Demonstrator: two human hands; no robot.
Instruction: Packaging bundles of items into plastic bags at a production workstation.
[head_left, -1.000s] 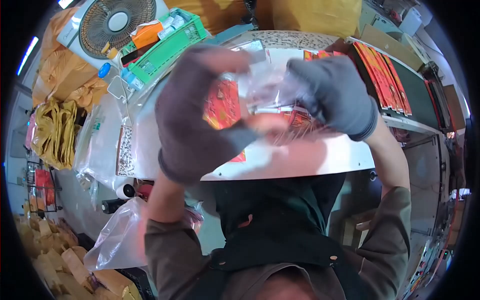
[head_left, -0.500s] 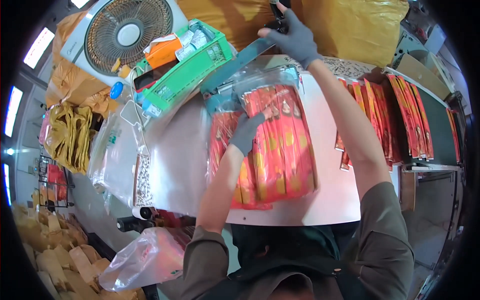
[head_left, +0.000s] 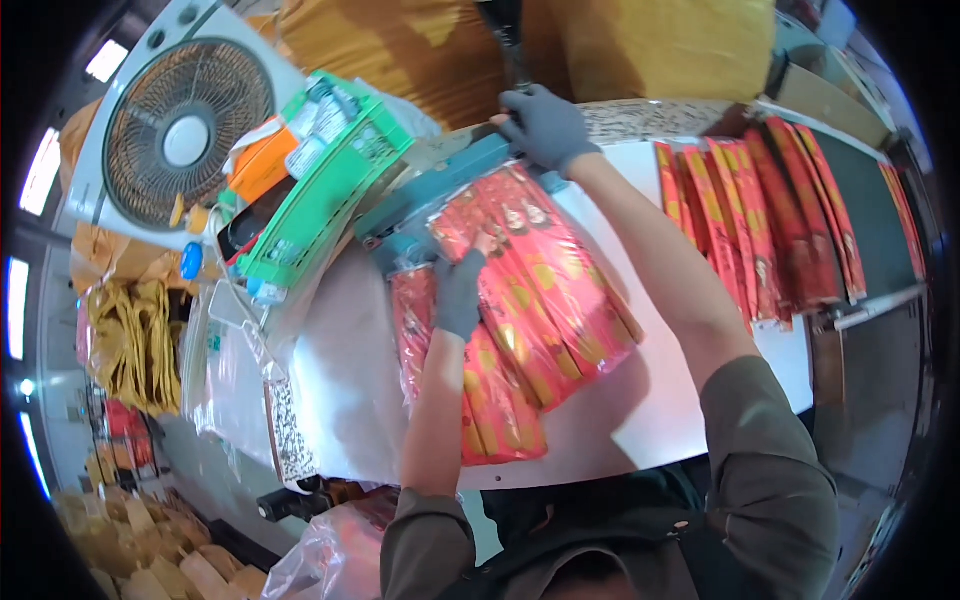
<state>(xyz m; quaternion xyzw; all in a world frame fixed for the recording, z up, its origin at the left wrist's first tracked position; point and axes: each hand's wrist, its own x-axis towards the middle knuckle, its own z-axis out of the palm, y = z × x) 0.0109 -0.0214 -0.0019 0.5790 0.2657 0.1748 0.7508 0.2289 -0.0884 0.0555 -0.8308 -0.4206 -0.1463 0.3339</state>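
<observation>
My left hand (head_left: 462, 292), in a grey glove with bare fingertips, grips the near side of a clear plastic bag of red and gold packets (head_left: 550, 290). A second bag of the same packets (head_left: 503, 400) lies partly under it. The bag's far end meets a blue-grey bag sealer (head_left: 430, 195), whose long arm is down across it. My right hand (head_left: 547, 130), gloved alike, is closed on the right end of that arm; the glove hides part of the grip. Just beyond it, a black handle (head_left: 503, 38) points up.
Rows of red packets (head_left: 735, 225) lie at the right. On the left stand a green basket (head_left: 330, 215) with small boxes and bottles, a fan (head_left: 185, 140) and clear bags (head_left: 235, 370). Large yellow sacks (head_left: 660, 50) line the back. The white table (head_left: 345, 400) curves at its front edge.
The sealer's arm has come down from its raised position, with my right hand moving lower and left. The front bag has tilted, its far end shifting left toward the sealer. The whole view has turned slightly.
</observation>
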